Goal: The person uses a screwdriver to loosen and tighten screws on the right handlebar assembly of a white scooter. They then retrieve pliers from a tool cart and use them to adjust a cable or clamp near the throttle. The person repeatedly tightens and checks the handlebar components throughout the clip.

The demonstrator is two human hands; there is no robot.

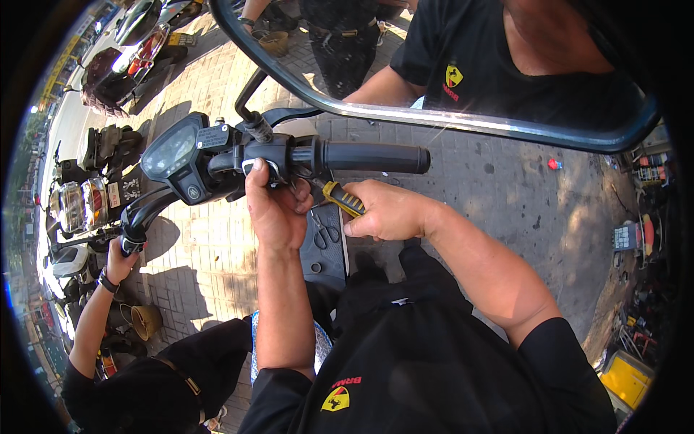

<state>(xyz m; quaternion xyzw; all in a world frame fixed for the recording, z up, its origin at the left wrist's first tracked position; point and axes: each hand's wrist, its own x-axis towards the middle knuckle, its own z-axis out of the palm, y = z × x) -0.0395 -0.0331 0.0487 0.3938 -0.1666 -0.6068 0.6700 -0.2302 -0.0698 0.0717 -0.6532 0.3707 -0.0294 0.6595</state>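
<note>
My left hand (278,213) is under the black switch housing (266,155) on a scooter's handlebar. Its thumb presses against the housing's side and its other fingers curl beneath. My right hand (387,210) is closed round a yellow-and-black handled tool (343,197), whose front end reaches toward the underside of the handlebar near my left fingertips. The tool's tip is hidden, so its exact kind is unclear. Just above my right hand runs the black rubber grip (376,157). Scissors (325,233) with dark handles lie on the grey scooter floorboard (318,253) below.
A large mirror (463,116) spans the top, reflecting people. The dashboard (177,155) sits left of my hands. Another person's hand (121,262) holds the far-left grip. Parked scooters (87,202) line the left side; tools and a yellow box (625,380) lie at right.
</note>
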